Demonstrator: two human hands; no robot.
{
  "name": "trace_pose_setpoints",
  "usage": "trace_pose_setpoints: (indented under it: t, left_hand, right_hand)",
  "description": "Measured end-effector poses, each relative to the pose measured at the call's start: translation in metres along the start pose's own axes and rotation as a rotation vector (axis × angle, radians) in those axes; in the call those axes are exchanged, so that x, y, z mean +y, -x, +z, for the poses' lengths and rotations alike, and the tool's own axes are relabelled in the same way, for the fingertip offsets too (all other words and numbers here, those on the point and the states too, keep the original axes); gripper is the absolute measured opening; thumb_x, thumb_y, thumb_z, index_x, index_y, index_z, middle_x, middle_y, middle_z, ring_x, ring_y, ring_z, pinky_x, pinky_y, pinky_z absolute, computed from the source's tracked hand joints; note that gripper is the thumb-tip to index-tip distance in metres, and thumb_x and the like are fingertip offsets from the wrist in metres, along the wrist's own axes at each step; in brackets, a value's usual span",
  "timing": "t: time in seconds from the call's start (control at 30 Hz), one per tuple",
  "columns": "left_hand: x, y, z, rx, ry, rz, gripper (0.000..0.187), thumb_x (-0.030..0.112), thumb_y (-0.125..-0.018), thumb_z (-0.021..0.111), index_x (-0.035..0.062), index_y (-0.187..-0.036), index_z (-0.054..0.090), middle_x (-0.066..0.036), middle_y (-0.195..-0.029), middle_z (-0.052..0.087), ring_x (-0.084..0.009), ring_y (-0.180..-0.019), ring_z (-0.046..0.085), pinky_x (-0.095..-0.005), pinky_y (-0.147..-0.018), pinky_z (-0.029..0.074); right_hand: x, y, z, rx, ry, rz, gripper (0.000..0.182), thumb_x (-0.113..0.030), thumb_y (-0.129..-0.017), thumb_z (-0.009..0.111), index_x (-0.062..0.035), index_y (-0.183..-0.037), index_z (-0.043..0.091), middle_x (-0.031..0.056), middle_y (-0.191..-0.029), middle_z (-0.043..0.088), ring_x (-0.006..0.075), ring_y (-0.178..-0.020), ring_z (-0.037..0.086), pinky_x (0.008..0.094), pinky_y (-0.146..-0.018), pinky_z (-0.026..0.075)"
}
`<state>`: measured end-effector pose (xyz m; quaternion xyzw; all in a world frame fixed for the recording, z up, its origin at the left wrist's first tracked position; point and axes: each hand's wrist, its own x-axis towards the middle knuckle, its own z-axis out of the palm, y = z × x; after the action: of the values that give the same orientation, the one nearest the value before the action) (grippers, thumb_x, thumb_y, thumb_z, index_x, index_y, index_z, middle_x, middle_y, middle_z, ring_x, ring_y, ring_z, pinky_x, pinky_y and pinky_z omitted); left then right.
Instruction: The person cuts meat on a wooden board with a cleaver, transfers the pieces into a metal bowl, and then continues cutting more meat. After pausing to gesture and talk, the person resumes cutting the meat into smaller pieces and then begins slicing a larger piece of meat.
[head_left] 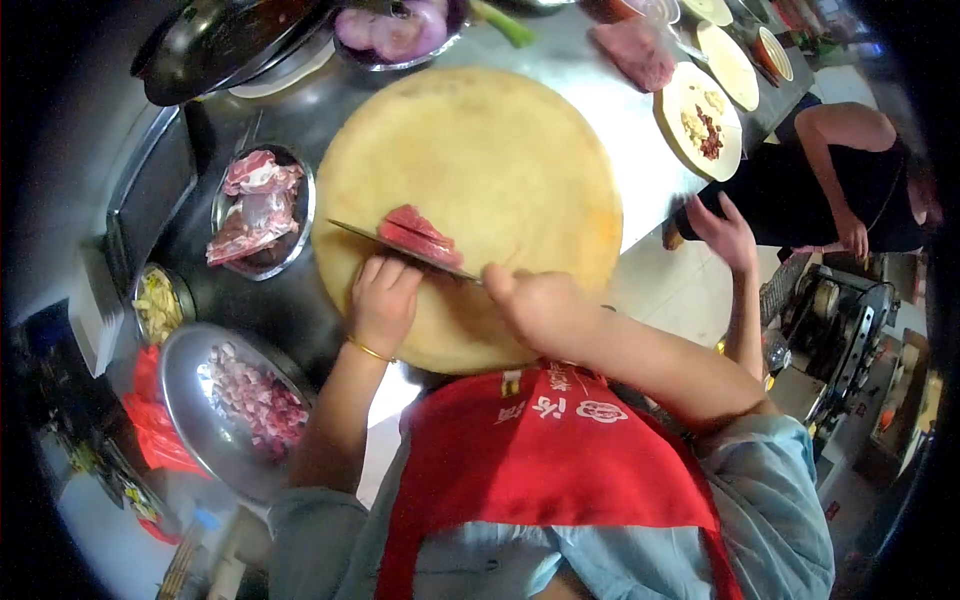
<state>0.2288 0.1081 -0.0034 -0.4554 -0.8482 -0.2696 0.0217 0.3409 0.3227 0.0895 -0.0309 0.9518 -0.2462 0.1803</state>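
Observation:
On the round wooden chopping board [470, 140] lies a small piece of red meat [420, 235], right against the far side of a knife blade [385, 243]. My right hand [540, 312] is closed around the handle of that knife. Close to the near side of the blade is my left hand [385, 298], its fingers curled and held together, with a gold bracelet at the wrist. Whatever lies beneath those fingertips is hidden.
Left of the board are a metal dish of raw meat [255, 215] and a steel bowl of diced meat [235, 400]. Sliced onion [395, 30] sits behind. A meat chunk [635, 52] and a plate [725, 165] stand back right. Another person's hand [725, 232] shows at the right.

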Motion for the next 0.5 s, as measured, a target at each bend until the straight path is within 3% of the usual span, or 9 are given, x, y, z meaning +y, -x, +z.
trace_pose_setpoints:
  t: [0.1, 0.2, 0.37, 0.5]
  left_hand:
    - [0.002, 0.001, -0.003, 0.02, 0.032, 0.008, 0.019, 0.006, -0.073, 0.062, 0.0107, -0.09, 0.066, -0.007, -0.085, 0.058, -0.0309, -0.083, 0.054, -0.0423, -0.074, 0.047]
    - [-0.001, -0.011, -0.013, 0.0, 0.041, 0.048, 0.022, 0.008, -0.073, 0.064, 0.01, -0.094, 0.065, -0.008, -0.095, 0.06, -0.0315, -0.092, 0.055, -0.0437, -0.08, 0.046]
    - [0.008, -0.052, -0.047, -0.061, -0.06, 0.266, 0.033, 0.013, -0.07, 0.067, 0.0092, -0.103, 0.063, -0.01, -0.115, 0.057, -0.0319, -0.11, 0.053, -0.0474, -0.094, 0.042]
    - [-0.012, -0.076, -0.038, -0.342, 0.166, 0.356, 0.037, 0.014, -0.069, 0.068, 0.0091, -0.105, 0.062, -0.012, -0.108, 0.056, -0.0325, -0.103, 0.055, -0.0456, -0.091, 0.044]
  right_hand:
    - [-0.012, -0.026, 0.004, 0.015, 0.062, 0.041, 0.023, -0.013, -0.083, 0.057, -0.0056, -0.1, 0.043, 0.0159, -0.074, 0.062, 0.0359, -0.066, 0.063, 0.0452, -0.056, 0.05]
    - [0.007, -0.012, 0.0, 0.155, -0.205, -0.129, 0.027, -0.014, -0.087, 0.055, -0.0042, -0.11, 0.044, 0.0183, -0.08, 0.063, 0.0378, -0.071, 0.064, 0.0455, -0.063, 0.051]
    - [0.013, 0.048, -0.01, 0.314, -0.434, 0.148, 0.032, -0.013, -0.087, 0.056, -0.0038, -0.115, 0.043, 0.0202, -0.08, 0.062, 0.0412, -0.073, 0.062, 0.0465, -0.067, 0.05]
    - [0.038, 0.078, 0.008, 0.399, -0.557, 0.3, 0.034, -0.013, -0.088, 0.056, -0.0029, -0.117, 0.042, 0.0199, -0.078, 0.061, 0.0417, -0.073, 0.061, 0.0447, -0.066, 0.049]
